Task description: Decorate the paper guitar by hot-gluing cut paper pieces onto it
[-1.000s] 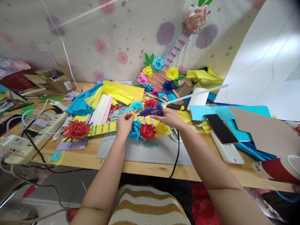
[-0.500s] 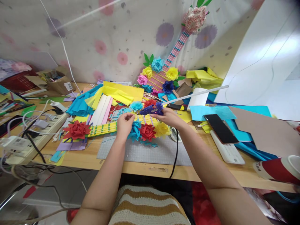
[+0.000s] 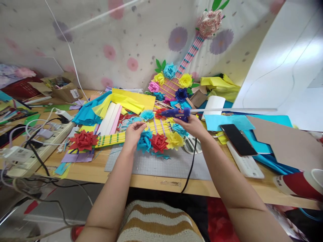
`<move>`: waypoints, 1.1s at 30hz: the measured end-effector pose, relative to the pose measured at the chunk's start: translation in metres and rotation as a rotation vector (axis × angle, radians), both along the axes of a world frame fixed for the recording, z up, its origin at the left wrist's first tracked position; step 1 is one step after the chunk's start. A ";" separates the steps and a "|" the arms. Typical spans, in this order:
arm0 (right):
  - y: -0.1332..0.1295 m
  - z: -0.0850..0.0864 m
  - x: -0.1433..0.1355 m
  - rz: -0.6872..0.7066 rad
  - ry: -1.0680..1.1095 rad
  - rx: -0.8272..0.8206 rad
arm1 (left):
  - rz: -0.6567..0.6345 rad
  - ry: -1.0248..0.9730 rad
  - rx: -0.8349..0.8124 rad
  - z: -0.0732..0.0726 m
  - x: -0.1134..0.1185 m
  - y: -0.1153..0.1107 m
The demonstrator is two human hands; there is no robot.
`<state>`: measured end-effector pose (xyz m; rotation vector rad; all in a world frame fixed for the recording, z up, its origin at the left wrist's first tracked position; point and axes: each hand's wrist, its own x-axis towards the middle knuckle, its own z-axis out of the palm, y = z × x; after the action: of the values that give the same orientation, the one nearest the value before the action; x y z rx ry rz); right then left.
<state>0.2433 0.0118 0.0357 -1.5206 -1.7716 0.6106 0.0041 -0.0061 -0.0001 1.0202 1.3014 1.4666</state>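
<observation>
My right hand (image 3: 190, 125) is wrapped round a blue glue gun (image 3: 179, 114) with a long clear glue stick (image 3: 237, 110) sticking out of its back. The gun points left, above a yellow paper guitar (image 3: 111, 139) lying on a grey cutting mat (image 3: 148, 167). My left hand (image 3: 134, 133) is pinched at the guitar's neck end, beside a blue paper flower (image 3: 144, 140); what its fingertips hold is too small to make out. A red flower (image 3: 159, 143) and a yellow flower (image 3: 175, 140) sit along the guitar's near edge. Another red flower (image 3: 84, 140) is on its head.
A pink flowered guitar (image 3: 188, 58) leans on the back wall. To the right are a phone (image 3: 238, 139), a white box (image 3: 244, 159) and a paper cup (image 3: 300, 184). Power strips (image 3: 47, 149) and cables lie left. Scissors (image 3: 193, 144) rest beside the black cord.
My right hand has moved right with the glue gun, away from my left hand. The glue stick now lies nearly level. More of the guitar's body and the scissors show.
</observation>
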 end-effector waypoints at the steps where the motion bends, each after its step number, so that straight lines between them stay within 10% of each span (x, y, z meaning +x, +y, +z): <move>1: 0.000 -0.003 0.009 -0.057 0.042 0.020 | 0.005 -0.030 -0.006 0.002 -0.001 0.000; 8: 0.000 -0.034 0.066 -0.484 -0.140 -0.126 | 0.111 -0.040 0.000 0.003 -0.012 0.006; 17: 0.005 -0.084 0.079 -0.497 -0.241 -0.237 | 0.111 0.059 0.058 -0.003 -0.018 0.005; 33: -0.044 -0.050 0.074 -0.466 -0.565 -0.168 | 0.035 0.305 0.082 0.005 -0.045 0.020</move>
<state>0.3178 -0.0319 -0.0145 -2.2966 -1.6769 0.0945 -0.0405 0.0136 0.0049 1.3205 1.4876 1.4396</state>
